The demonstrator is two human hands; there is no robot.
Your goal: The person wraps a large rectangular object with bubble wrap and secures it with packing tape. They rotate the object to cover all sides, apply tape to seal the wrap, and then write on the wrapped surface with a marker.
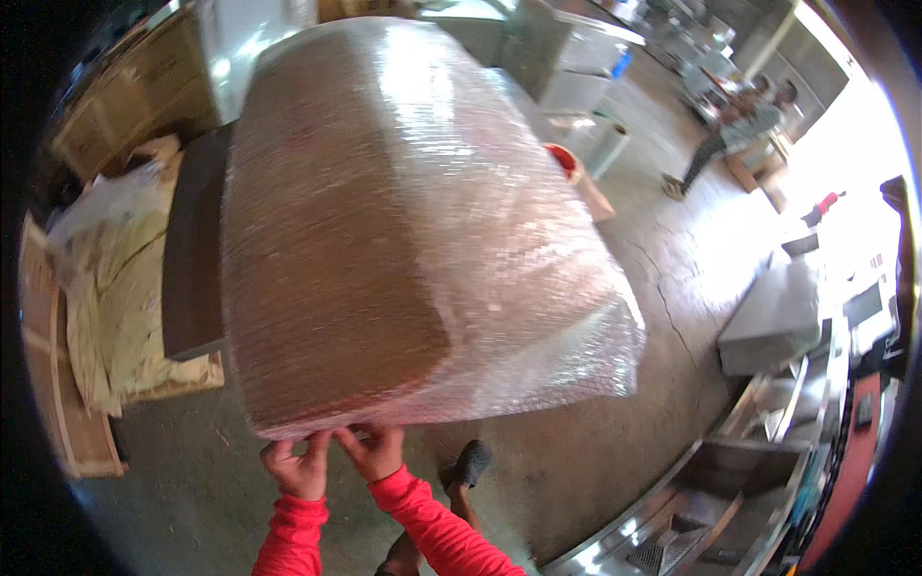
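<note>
In front of me stands a large brown block-shaped item [317, 278], covered in clear bubble wrap [538, 288]. The wrap shines across its right half and bunches loosely at the near right corner. At the near lower edge, my left hand [300, 468] is closed, fingertips pinching the wrap. Just to its right, my right hand [376, 453] also pinches that edge, thumb and fingers together. Parts of the fingertips are tucked against the wrap and hidden. Both forearms come up in red sleeves.
A dark brown panel [197, 250] and cream cloth [115, 278] lie to the left. Past the item's right side are a red-rimmed roll [565, 163] and a pale roll [605, 151]. Metal frames [691, 509] stand at the lower right. A person [740, 130] is at the far right.
</note>
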